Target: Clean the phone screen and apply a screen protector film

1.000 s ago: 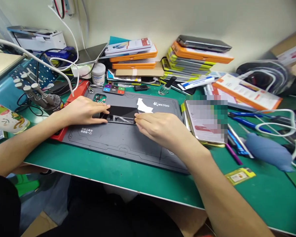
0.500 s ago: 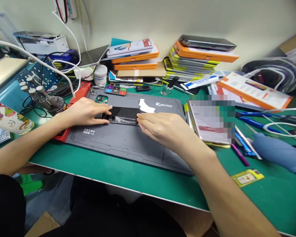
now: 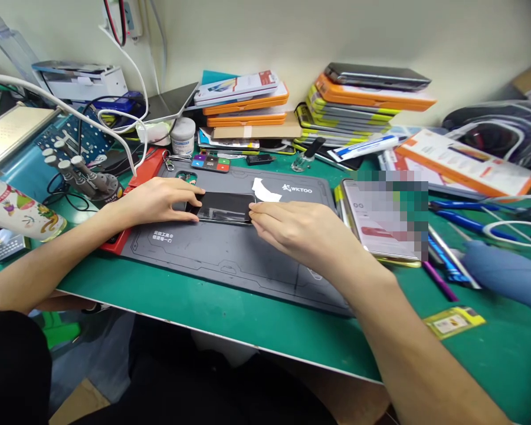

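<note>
A black phone (image 3: 225, 205) lies face up on a dark grey work mat (image 3: 230, 251), its glossy screen reflecting light. My left hand (image 3: 168, 199) grips its left end, with thumb and fingers on opposite long edges. At the right end, my right hand (image 3: 287, 223) has its fingertips pinched together on the phone's edge; whether they hold something small there is hidden. Just behind my right fingers is a torn piece of white paper (image 3: 266, 191). Beyond my left hand, small green and metal parts (image 3: 188, 176) show in a recess of the mat.
A second phone (image 3: 374, 218) with its screen lit lies right of the mat. Screwdrivers (image 3: 77, 171) stand in a holder at left, near a patterned bottle (image 3: 22, 209). Stacked orange boxes (image 3: 248, 109) line the wall. Blue-handled pliers (image 3: 464, 218) and a blue air blower (image 3: 504, 274) lie at right.
The whole view has shifted slightly, so everything appears a little farther right. Both hands stay on the phone in nearly the same grip.
</note>
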Tool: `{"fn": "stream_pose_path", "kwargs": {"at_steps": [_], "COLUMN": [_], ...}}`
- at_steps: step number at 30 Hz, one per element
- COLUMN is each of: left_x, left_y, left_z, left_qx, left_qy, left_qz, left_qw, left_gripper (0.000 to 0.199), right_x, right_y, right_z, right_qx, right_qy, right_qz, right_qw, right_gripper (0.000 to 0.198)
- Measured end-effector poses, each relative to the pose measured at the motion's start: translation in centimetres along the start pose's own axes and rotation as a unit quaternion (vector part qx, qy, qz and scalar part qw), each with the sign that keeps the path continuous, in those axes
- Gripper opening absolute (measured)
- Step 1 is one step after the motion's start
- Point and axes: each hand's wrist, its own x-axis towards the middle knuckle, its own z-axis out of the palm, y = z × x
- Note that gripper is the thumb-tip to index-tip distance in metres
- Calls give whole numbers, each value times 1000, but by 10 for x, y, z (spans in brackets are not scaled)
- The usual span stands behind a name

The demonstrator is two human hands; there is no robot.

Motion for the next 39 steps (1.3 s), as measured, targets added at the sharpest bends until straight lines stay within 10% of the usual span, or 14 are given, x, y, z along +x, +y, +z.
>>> {"fn": "stream_pose_path", "kwargs": {"at_steps": [39], "left_x": [-3], "left_y": [-14], "left_z": [-7], "left_qx": [-50], "left_qy": [-10], "left_qz": [-29], "left_qw": [998], "left_gripper": [50], "right_x": [-3], "right_y": [10], "right_z": [-6], "right_qx": [128], "right_qy": [-41], "right_qz": [119], "right_qw": [984], "right_gripper": [28]}}
